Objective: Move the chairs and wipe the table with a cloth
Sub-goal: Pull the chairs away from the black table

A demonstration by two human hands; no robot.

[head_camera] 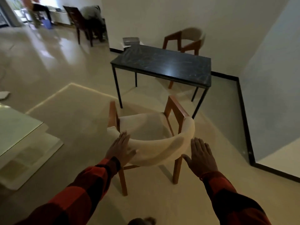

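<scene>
Near the dark bench (162, 64), a cream-backed chair (151, 143) stands clear of it, left hand (121, 149) flat against its backrest, right hand (201, 156) just beside, fingers of both straight; far chair (186, 40) remains behind, no cloth visible, wiping apparently undone.

To my left sits a glass-topped surface (17, 125); far off, a dark wooden chair (81, 23) and a blue bin (47, 24).

glossy floor (65, 130), chairs (151, 140) (two), table (162, 64)
</scene>
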